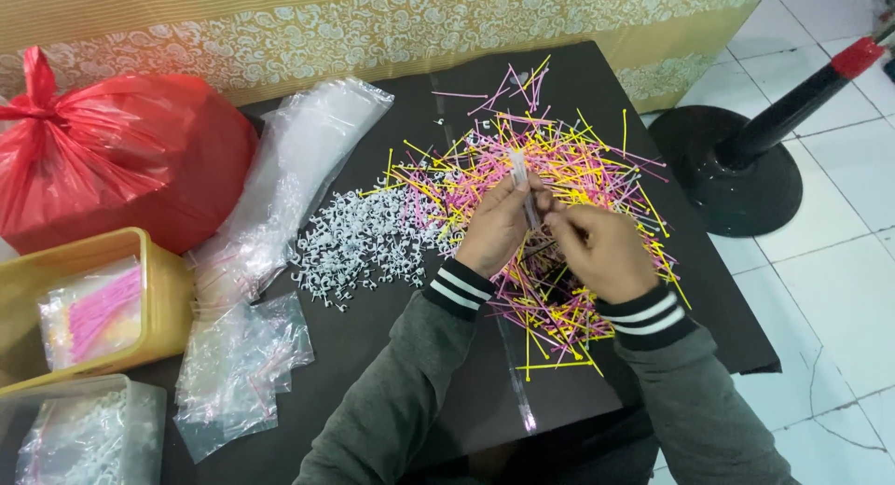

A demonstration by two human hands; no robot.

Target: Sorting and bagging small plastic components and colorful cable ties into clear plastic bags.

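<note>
My left hand (494,228) and my right hand (601,252) meet over a black table (392,354), both pinching a small clear plastic bag (519,168) held upright between them. Beneath and beyond the hands lies a wide heap of pink and yellow cable ties (559,168). Just left of my left hand sits a pile of small white cable clips (359,242). What is inside the small bag cannot be made out. Both sleeves are grey with black-and-white striped cuffs.
A stack of empty clear bags (298,168) lies left of the clips, more clear bags (233,373) nearer me. A yellow bin (158,298) holds filled packets, beside a clear tub (84,438). A tied red bag (121,149) stands far left. A black stand base (736,168) rests on white floor tiles at right.
</note>
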